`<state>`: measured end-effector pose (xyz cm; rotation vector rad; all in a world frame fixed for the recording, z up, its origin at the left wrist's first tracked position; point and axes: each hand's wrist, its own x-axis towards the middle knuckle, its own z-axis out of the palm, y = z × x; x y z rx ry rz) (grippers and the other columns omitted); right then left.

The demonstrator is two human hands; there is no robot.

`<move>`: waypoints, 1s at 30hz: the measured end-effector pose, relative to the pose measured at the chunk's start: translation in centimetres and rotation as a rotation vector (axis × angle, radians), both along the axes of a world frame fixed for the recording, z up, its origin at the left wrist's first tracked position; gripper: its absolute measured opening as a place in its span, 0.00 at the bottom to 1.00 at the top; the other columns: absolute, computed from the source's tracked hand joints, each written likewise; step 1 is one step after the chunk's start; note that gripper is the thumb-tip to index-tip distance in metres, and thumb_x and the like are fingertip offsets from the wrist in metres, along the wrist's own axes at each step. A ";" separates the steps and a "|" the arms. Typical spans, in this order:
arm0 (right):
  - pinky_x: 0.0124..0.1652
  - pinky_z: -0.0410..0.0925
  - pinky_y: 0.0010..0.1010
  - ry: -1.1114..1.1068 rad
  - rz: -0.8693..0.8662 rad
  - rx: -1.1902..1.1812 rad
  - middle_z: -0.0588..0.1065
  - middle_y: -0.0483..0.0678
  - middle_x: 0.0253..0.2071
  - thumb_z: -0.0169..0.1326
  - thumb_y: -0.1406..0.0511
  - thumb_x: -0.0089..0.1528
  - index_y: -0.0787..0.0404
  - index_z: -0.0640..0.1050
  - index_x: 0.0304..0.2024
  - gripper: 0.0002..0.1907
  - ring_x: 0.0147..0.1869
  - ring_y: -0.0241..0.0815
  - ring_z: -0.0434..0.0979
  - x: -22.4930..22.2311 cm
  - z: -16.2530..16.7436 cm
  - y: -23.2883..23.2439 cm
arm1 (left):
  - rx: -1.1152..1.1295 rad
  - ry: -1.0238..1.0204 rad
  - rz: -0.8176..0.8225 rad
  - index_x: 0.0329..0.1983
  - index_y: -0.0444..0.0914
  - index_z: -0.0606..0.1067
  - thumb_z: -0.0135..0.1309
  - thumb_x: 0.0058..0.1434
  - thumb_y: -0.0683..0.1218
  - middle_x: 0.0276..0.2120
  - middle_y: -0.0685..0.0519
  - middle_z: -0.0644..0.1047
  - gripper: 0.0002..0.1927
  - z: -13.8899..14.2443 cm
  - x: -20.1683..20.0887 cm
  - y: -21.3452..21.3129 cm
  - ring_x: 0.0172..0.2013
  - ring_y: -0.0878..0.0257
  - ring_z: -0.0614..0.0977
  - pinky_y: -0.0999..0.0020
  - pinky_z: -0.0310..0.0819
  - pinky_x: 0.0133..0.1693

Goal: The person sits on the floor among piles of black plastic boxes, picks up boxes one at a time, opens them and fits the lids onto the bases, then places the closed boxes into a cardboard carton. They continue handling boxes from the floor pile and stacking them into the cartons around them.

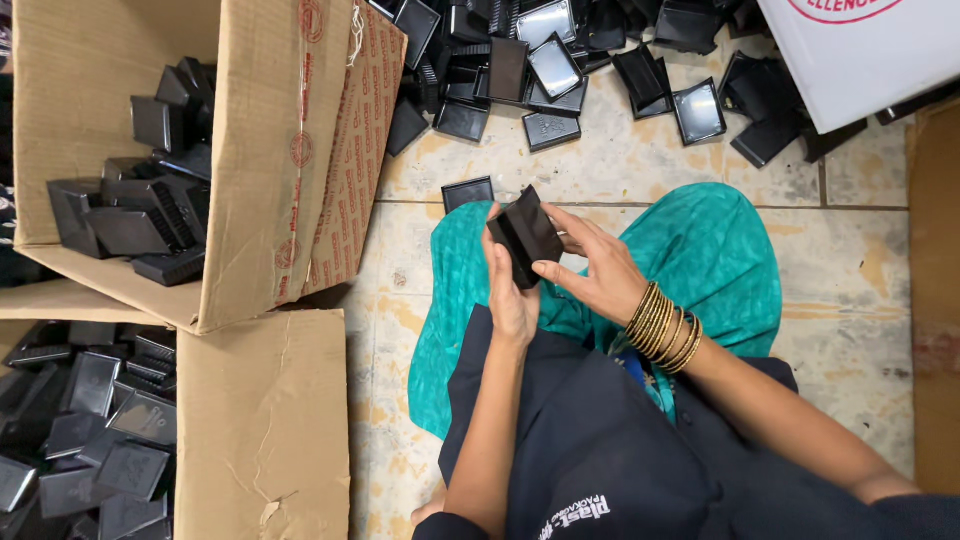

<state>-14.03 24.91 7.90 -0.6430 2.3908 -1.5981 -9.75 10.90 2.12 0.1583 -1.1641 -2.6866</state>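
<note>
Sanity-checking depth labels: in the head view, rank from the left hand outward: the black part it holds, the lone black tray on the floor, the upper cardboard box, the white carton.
1. Black part: in the left hand, shared with the right hand.
2. Lone black tray: on the floor tiles just above the hands.
3. Upper cardboard box: to the left.
4. White carton: top right corner, farthest.

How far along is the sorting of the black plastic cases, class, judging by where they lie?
Done, it seems: many cases fill the upper box and the lower box. In hand: the left hand and right hand together hold one black case. Left: a heap of cases lies on the floor ahead, plus one case near the knee.
</note>
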 end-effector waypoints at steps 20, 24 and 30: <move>0.57 0.74 0.38 0.000 -0.036 -0.046 0.72 0.57 0.63 0.63 0.57 0.61 0.58 0.65 0.72 0.39 0.62 0.50 0.79 0.8 -0.4 -0.3 | -0.103 0.000 0.061 0.79 0.42 0.50 0.41 0.75 0.61 0.69 0.46 0.63 0.35 -0.6 -0.3 0.6 0.67 0.56 0.68 0.60 0.65 0.65; 0.56 0.74 0.39 -0.037 -0.002 -0.007 0.72 0.57 0.62 0.63 0.57 0.60 0.57 0.65 0.72 0.40 0.60 0.51 0.79 0.6 -0.4 -0.2 | -0.104 -0.013 0.061 0.78 0.42 0.51 0.41 0.75 0.61 0.69 0.46 0.64 0.35 -0.7 -0.3 0.9 0.66 0.56 0.69 0.60 0.66 0.64; 0.57 0.73 0.40 -0.050 0.038 -0.008 0.72 0.57 0.60 0.64 0.58 0.59 0.57 0.64 0.72 0.41 0.61 0.53 0.79 0.8 -1.6 -0.2 | -0.099 -0.016 0.065 0.78 0.42 0.51 0.41 0.75 0.61 0.69 0.46 0.64 0.35 -0.9 0.0 0.7 0.65 0.57 0.70 0.61 0.67 0.64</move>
